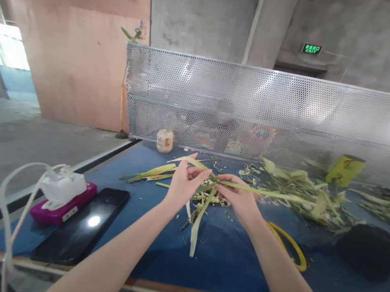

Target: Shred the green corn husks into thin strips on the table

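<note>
My left hand (184, 183) is closed in a pinch on long pale-green leaf strips (195, 233) near the middle of the blue table. Just to its right, my right hand (240, 202) pinches the same strips where they cross. One strip hangs toward me, and another green strip (280, 195) runs from the fingers out to the right. How the strips join between the fingertips is too small to make out. Small plant scraps (204, 198) lie under the hands, and loose yellow-green leaves (155, 172) rest left of them.
A leaf pile (301, 183) lies at right, near a yellow-green can (346, 171) and a yellow ring (289, 241). A phone (82, 227) and purple power strip (63, 208) with white cables sit at left. A jar (165, 141) stands before the perforated metal screen (278, 115).
</note>
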A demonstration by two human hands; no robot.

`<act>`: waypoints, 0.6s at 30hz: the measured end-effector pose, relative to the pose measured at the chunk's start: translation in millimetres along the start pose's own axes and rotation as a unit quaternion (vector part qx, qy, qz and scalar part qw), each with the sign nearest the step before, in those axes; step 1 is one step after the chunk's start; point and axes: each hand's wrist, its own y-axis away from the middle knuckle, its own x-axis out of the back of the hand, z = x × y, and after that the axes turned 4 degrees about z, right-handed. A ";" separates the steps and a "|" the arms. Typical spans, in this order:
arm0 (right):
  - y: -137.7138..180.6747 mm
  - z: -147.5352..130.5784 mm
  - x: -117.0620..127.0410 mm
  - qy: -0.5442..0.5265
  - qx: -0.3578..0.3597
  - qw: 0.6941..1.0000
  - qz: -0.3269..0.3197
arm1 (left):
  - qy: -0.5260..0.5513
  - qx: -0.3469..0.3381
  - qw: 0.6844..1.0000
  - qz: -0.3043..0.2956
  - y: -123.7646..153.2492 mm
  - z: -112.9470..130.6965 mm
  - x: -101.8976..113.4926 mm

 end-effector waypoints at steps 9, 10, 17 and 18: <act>-1.4 0.9 -3.6 -0.044 -0.002 0.999 0.025 | 0.008 0.026 0.999 -0.036 2.0 -3.0 -3.3; -1.9 1.3 -3.7 -0.048 0.003 0.998 0.028 | 0.009 0.033 0.999 -0.028 1.8 -3.6 -3.3; -3.0 2.6 -3.7 -0.072 0.011 0.994 0.084 | -0.067 -0.013 0.997 -0.037 10.7 -4.8 -6.5; -2.3 2.4 -4.2 -0.070 0.015 0.994 0.079 | -0.073 -0.017 0.996 -0.041 12.3 -4.1 -7.8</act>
